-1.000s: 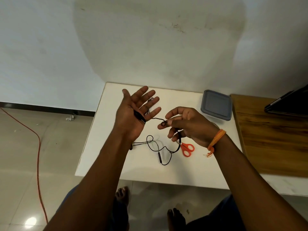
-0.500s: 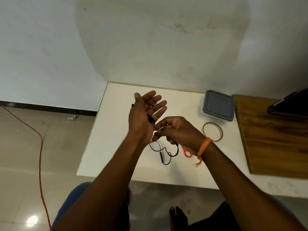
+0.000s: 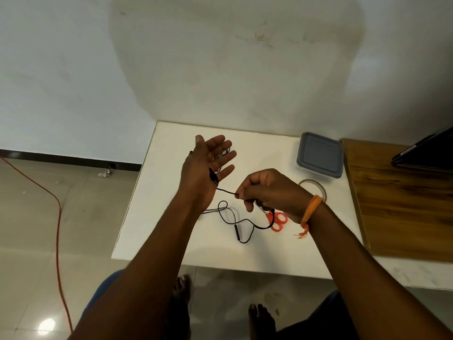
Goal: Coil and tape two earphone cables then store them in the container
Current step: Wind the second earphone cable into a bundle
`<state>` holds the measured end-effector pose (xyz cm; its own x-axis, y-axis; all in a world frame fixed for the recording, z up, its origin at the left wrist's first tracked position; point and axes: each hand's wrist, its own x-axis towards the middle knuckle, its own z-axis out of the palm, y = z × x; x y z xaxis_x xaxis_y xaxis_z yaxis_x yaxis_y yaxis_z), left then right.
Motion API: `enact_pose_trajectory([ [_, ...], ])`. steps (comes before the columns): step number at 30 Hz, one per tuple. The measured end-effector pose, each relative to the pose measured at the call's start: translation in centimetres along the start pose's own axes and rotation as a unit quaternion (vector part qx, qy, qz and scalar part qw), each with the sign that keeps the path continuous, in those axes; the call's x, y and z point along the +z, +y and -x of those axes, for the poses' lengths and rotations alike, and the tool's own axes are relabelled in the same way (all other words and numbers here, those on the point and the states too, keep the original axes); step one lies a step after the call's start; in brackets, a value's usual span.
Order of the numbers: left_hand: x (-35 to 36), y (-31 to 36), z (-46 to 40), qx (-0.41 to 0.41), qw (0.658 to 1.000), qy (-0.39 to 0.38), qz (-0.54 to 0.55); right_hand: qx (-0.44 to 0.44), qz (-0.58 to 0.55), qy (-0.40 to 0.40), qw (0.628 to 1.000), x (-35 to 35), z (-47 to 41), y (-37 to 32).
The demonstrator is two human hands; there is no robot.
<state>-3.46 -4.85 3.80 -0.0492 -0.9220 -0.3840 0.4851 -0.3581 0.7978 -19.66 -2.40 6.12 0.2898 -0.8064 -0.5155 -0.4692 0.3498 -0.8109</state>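
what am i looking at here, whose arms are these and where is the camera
No machine here: these are a person's two bare arms, filmed by a camera worn on their head that looks down at a white table. The left hand is held up with fingers spread and a black earphone cable wound around it. The right hand pinches that cable and pulls it taut; the rest of it trails in loops on the table. Also on the table: orange scissors, partly hidden by the right hand, a tape roll, and a grey lidded container. A wooden board lies to the right.
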Motion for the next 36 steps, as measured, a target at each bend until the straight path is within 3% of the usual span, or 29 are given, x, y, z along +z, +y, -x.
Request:
enact_pose_trajectory([
  [2, 0.6, -0.4, 0.4, 0.066, 0.984, -0.008, -0.165, -0.007, -0.008, -0.005, 1.0, -0.2, 0.1, 0.0],
  [6, 1.0, -1.7, 1.5, 0.164, 0.87, -0.095, -0.455, -0.009, -0.055, -0.032, 0.998, -0.4, 0.3, -0.1],
  [8, 0.9, -2.2, 1.3, 0.183, 0.835, -0.075, -0.514, -0.007, -0.054, -0.065, 0.996, -0.3, 0.5, -0.2],
  [10, 0.8, -2.3, 0.9, 0.173, 0.852, -0.019, -0.493, -0.005, -0.071, -0.067, 0.995, -0.1, 0.5, -0.3],
  [13, 0.5, -2.1, 0.3, 0.113, 0.914, 0.054, -0.387, -0.012, -0.087, -0.014, 0.996, -0.2, 0.2, -0.2],
  [16, 0.4, -2.1, -0.1, 0.044, 0.965, 0.071, -0.248, -0.06, -0.016, 0.032, 0.998, -0.3, 0.1, 0.3],
  [19, 0.8, -1.8, 0.2, -0.02, 0.991, 0.048, -0.126, -0.101, -0.013, 0.045, 0.994, 0.1, 0.0, 0.4],
  [23, 0.9, -1.3, 0.4, -0.03, 0.998, 0.008, -0.057, -0.132, 0.015, 0.046, 0.99, 0.7, -0.2, 0.4],
  [31, 1.0, -1.0, 0.7, 0.027, 0.995, 0.052, -0.075, -0.108, 0.022, -0.035, 0.993, 1.6, -0.1, 0.5],
  [34, 0.8, -1.0, 0.6, 0.054, 0.988, 0.068, -0.124, -0.115, -0.018, -0.085, 0.99, 1.0, 0.5, -0.2],
  [36, 0.5, -1.1, 0.4, 0.08, 0.974, 0.063, -0.203, -0.104, -0.106, -0.082, 0.985, -0.1, 0.9, -0.4],
])
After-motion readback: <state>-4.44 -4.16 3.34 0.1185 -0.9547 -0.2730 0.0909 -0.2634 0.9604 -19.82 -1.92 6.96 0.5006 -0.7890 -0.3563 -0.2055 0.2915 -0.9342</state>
